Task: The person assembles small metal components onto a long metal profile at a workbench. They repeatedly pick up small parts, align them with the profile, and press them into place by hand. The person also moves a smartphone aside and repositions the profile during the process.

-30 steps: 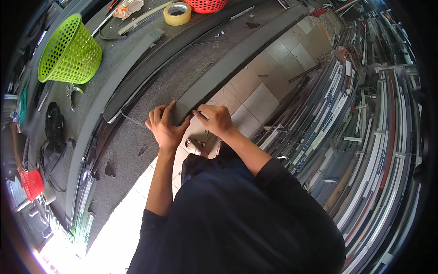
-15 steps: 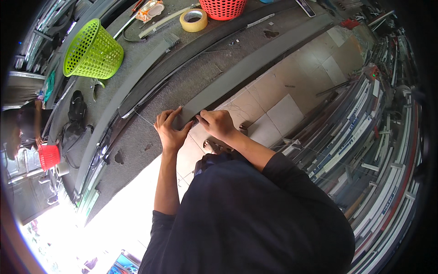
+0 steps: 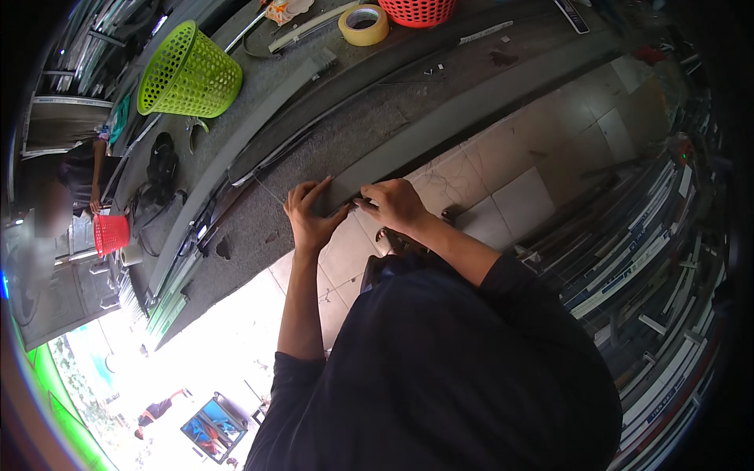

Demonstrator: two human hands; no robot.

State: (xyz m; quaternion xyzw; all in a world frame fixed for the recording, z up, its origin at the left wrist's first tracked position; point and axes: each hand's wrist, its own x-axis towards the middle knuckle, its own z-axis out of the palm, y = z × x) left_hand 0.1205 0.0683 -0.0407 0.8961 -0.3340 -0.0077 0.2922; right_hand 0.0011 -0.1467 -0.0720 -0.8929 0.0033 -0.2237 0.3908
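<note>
A long, flat grey profile (image 3: 448, 122) lies along the near edge of the grey-covered worktable, running away to the upper right. My left hand (image 3: 309, 224) is closed around its near end, fingers over the top and thumb on the side facing me. Just right of it, my right hand (image 3: 399, 206) pinches with thumb and forefinger at the profile's edge, close to the left thumb. Whatever sits in that pinch is too small and dark to make out.
Farther over the table are a green perforated basket (image 3: 192, 74), a yellow tape roll (image 3: 364, 25), a red basket (image 3: 418, 8) and long dark strips. Racked profiles (image 3: 628, 267) stand right of the tiled floor (image 3: 503, 196). A person (image 3: 82, 177) is at the far left by another red basket (image 3: 111, 234).
The whole view has swung, so the table and hands appear farther right, and more of the person and bright outdoors shows at left. Both hands stay at the profile's end, almost unchanged.
</note>
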